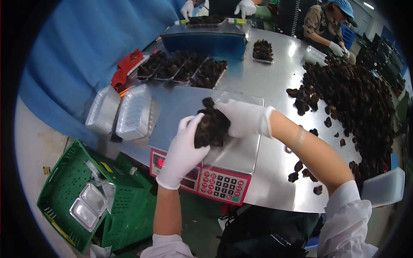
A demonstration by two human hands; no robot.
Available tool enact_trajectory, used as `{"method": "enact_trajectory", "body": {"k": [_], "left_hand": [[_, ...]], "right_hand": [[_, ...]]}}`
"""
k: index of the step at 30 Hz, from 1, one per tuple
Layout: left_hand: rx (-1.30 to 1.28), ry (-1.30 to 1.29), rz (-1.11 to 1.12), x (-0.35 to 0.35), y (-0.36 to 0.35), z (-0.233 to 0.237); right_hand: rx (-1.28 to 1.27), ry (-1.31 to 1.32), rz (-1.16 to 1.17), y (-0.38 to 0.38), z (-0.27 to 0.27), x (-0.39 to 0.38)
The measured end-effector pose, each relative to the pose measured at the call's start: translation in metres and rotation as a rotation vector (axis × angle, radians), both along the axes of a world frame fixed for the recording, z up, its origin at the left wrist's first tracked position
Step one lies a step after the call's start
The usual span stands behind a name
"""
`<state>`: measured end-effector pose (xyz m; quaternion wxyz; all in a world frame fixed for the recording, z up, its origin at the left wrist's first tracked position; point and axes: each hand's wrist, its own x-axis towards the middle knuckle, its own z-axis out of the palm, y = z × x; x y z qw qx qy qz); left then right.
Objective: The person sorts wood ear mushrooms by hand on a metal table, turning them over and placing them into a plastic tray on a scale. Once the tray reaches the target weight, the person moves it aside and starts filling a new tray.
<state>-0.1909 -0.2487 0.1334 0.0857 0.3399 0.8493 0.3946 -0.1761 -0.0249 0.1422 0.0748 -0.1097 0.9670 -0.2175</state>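
Observation:
Over the steel plate of a red electronic scale, both my white-gloved hands are closed around a heap of dark mushrooms. My left hand grips the heap from the left and front, thumb near its lower edge. From the right, my right hand presses on the heap, its fingertips partly hidden behind the mushrooms. One mushroom sticks up at the top of the heap. Whether a tray lies under it is hidden. The scale's red display is partly covered by my left hand and wrist.
Filled trays stand behind the scale. Stacked clear trays and a red cloth lie left. A large mushroom pile covers the right side. A green crate sits lower left. Two gloved co-workers stand across the table.

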Motion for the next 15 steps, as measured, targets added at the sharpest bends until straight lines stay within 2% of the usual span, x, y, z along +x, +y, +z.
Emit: {"method": "enact_trajectory", "body": {"k": [2, 4, 7, 11, 13, 14, 15], "left_hand": [[-0.04, 0.13, -0.123, 0.01, 0.004, -0.001], [-0.051, 0.132, -0.179, 0.016, 0.007, 0.001], [-0.112, 0.09, -0.206, 0.022, 0.004, 0.012], [-0.226, 0.104, -0.177, 0.026, -0.011, 0.028], [-0.222, 0.113, -0.138, 0.033, -0.015, 0.032], [-0.225, 0.114, -0.14, 0.037, -0.015, 0.032], [-0.212, 0.165, -0.132, 0.041, -0.014, 0.031]], "right_hand": [[0.014, -0.078, -0.024, 0.004, 0.014, 0.034], [0.022, -0.158, -0.049, 0.014, 0.025, 0.056], [0.124, -0.113, -0.082, 0.04, 0.03, 0.063], [0.055, 0.0, -0.134, 0.054, 0.028, 0.076], [0.231, 0.248, -0.22, 0.042, 0.026, 0.089], [0.228, 0.248, -0.222, 0.035, 0.025, 0.094], [0.117, 0.305, -0.165, 0.028, 0.023, 0.098]]}}
